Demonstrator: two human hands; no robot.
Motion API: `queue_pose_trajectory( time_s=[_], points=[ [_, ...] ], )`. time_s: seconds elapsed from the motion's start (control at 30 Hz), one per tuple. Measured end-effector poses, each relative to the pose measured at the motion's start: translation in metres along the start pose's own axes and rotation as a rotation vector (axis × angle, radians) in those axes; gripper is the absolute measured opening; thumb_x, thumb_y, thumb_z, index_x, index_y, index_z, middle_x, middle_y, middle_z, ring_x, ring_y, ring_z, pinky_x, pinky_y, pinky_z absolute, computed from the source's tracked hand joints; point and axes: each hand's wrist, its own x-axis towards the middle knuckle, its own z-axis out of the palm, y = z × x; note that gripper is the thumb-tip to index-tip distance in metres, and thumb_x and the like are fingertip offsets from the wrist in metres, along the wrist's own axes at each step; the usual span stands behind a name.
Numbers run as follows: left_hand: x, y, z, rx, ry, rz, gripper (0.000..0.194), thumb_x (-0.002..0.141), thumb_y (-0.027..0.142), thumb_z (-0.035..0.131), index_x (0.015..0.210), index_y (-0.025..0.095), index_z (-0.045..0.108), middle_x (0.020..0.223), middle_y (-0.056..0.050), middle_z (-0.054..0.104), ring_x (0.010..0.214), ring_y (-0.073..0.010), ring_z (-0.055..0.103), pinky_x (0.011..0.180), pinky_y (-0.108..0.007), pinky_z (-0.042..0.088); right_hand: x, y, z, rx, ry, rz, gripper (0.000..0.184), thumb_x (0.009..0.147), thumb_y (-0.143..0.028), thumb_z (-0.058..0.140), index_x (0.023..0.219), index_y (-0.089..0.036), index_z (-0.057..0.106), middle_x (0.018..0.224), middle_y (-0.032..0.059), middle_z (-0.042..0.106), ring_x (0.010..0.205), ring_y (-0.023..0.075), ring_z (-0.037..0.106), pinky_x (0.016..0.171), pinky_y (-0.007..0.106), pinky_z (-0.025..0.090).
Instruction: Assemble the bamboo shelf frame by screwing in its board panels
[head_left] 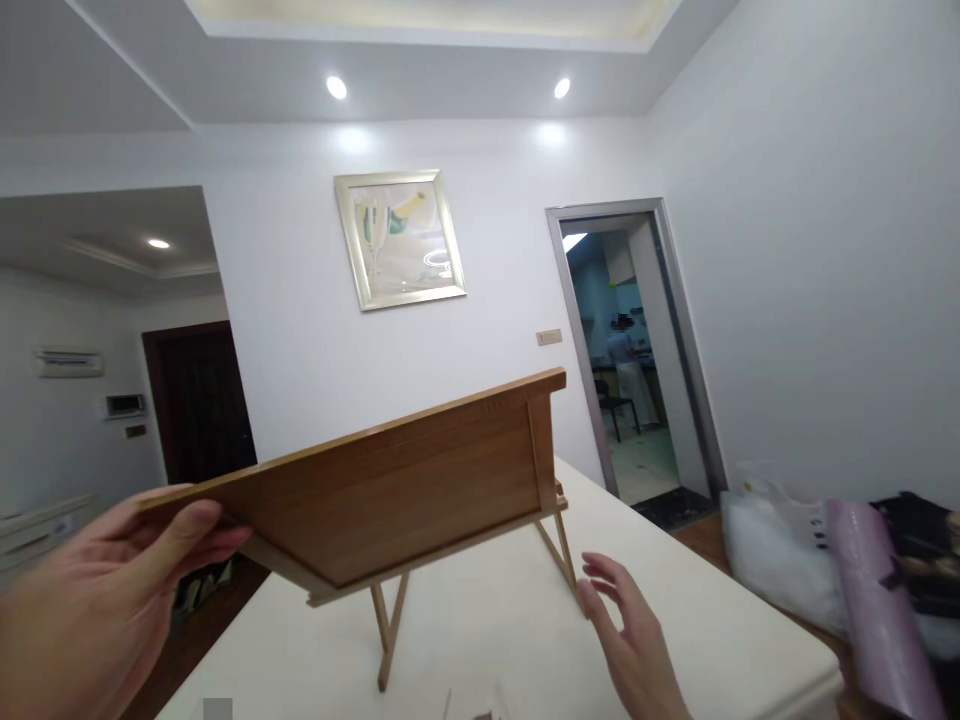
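A brown wooden panel with a raised frame point(420, 490) is tilted up above a white table point(465, 640). Thin wooden legs point(388, 630) come out beneath it, like those of a small folding stand or tray table. My left hand point(112, 590) is closed on the panel's left corner, thumb on the near face and fingers behind. Close to the lower end of the right-hand leg point(559, 555) is my right hand point(626, 630), its thumb and fingers apart; whether it touches the leg I cannot tell.
To the right of the table lie a white plastic bag point(780, 560) and a rolled purple mat point(877, 610). Beyond a doorway point(667, 330), a person point(626, 360) stands in another room near a chair point(615, 402). A framed picture point(409, 240) hangs on the wall.
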Motion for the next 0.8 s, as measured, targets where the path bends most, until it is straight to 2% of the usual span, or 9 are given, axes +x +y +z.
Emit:
queue_pose_trajectory(
  time_s=[0.1,0.17,0.23,0.33,0.4,0.5,0.6,0.8],
  points=[
    [-0.021,-0.002,0.018,-0.162,-0.137,-0.134,0.058,0.048,0.058,0.086,0.088,0.021,0.066,0.065,0.003,0.067,0.05,-0.0166,0.064,0.048,-0.029,0.057,0.008,-0.027,-0.014,0.141,0.007,-0.028,0.05,0.088,-0.056,0.054,0.123,-0.021,0.056,0.129,0.0142,0.061,0.111,0.0263,0.063,0.09,0.036,0.055],
    [-0.035,-0.006,0.028,-0.151,-0.235,-0.223,0.056,0.053,0.055,0.086,0.093,0.019,0.068,0.064,0.002,0.067,0.051,-0.0148,0.063,0.048,-0.025,0.054,0.01,-0.038,-0.019,0.228,-0.04,-0.013,0.054,0.087,-0.056,0.056,0.128,-0.021,0.054,0.131,0.0146,0.06,0.113,0.0269,0.062,0.09,0.036,0.055],
    [-0.046,-0.016,0.039,-0.144,-0.29,-0.281,0.057,0.056,0.054,0.085,0.096,0.016,0.069,0.062,0.001,0.067,0.051,-0.0136,0.061,0.047,-0.023,0.051,0.012,-0.038,-0.019,0.263,-0.138,0.029,0.052,0.086,-0.056,0.059,0.124,-0.02,0.057,0.123,0.0141,0.065,0.106,0.0272,0.065,0.086,0.036,0.056],
    [-0.055,-0.041,0.057,-0.153,-0.321,-0.363,0.059,0.056,0.053,0.084,0.096,0.013,0.069,0.057,0.001,0.063,0.046,-0.0128,0.057,0.045,-0.023,0.047,0.012,-0.022,-0.013,0.23,-0.229,0.065,0.048,0.087,-0.058,0.057,0.112,-0.018,0.064,0.111,0.0119,0.071,0.095,0.026,0.067,0.083,0.036,0.056],
    [-0.061,-0.061,0.068,-0.148,-0.342,-0.422,0.059,0.056,0.052,0.085,0.096,0.012,0.068,0.06,0.0,0.065,0.048,-0.0125,0.058,0.047,-0.023,0.046,0.01,-0.004,-0.007,0.156,-0.199,0.061,0.05,0.086,-0.061,0.055,0.109,-0.018,0.065,0.106,0.0111,0.072,0.091,0.0253,0.067,0.082,0.036,0.055],
    [-0.072,-0.084,0.08,-0.157,-0.323,-0.438,0.06,0.056,0.05,0.086,0.097,0.013,0.064,0.063,0.0,0.067,0.051,-0.0148,0.062,0.049,-0.025,0.048,0.006,0.023,0.0,-0.023,-0.115,0.044,0.05,0.083,-0.065,0.056,0.098,-0.019,0.069,0.089,0.0099,0.072,0.08,0.0249,0.065,0.076,0.036,0.055],
    [-0.082,-0.095,0.089,-0.17,-0.292,-0.421,0.06,0.057,0.049,0.086,0.098,0.014,0.06,0.068,-0.001,0.069,0.052,-0.0162,0.064,0.052,-0.027,0.05,0.002,0.042,0.005,-0.109,-0.115,0.01,0.05,0.083,-0.066,0.054,0.093,-0.019,0.07,0.084,0.0097,0.072,0.074,0.0242,0.065,0.07,0.036,0.054],
    [-0.09,-0.108,0.1,-0.173,-0.292,-0.389,0.059,0.061,0.049,0.084,0.101,0.014,0.059,0.073,-0.004,0.072,0.058,-0.017,0.067,0.059,-0.029,0.054,0.006,0.064,0.014,-0.182,-0.134,-0.018,0.05,0.085,-0.063,0.05,0.093,-0.017,0.068,0.09,0.0136,0.073,0.078,0.0266,0.067,0.068,0.036,0.053]
  ],
)
